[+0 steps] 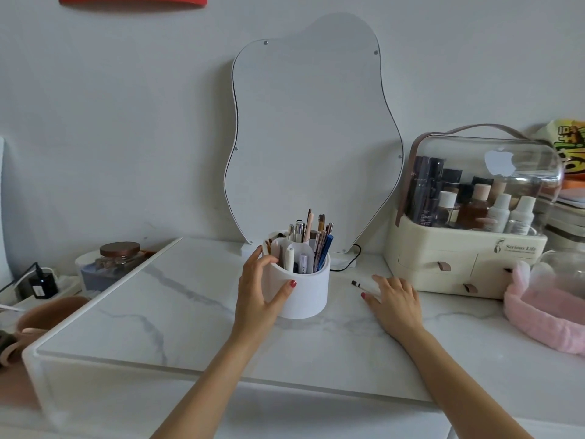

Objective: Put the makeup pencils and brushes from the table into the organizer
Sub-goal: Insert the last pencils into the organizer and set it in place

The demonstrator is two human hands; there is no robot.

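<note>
Left hand (258, 288) grips round white organizer (304, 293); right hand (392, 299) touches slim pencil (364, 287).

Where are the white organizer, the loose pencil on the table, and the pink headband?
organizer (304, 289), head view, on its bare front wall.
pencil (359, 284), head view, on its dark-tipped end left of the right hand.
headband (544, 321), head view, on its fluffy front band.
</note>
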